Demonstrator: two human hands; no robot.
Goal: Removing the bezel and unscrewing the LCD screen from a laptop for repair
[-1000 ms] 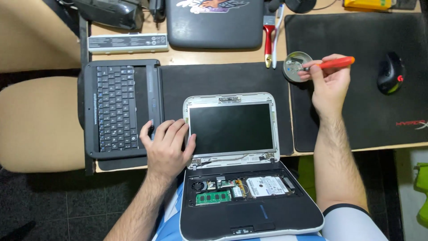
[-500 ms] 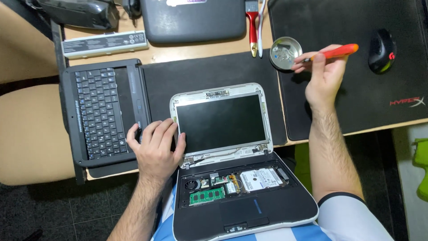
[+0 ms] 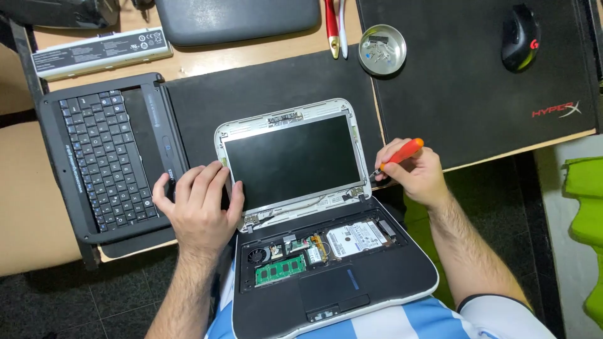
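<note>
Laptop [image 3: 314, 220] at frame centre, opened up, seeming stiff but fragile inside; left hand [image 3: 200, 207] resting flat steadying lid edge, right hand [image 3: 414, 172] gripping screwdriver [image 3: 399, 154].

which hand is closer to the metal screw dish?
Right. The right hand, holding the orange screwdriver, is below the metal screw dish; the left hand rests farther away at the screen's left edge.

Bare forearms, short sleeves; shirt sky-blue and white stripes (dark trim on right sleeve cuff).
</note>
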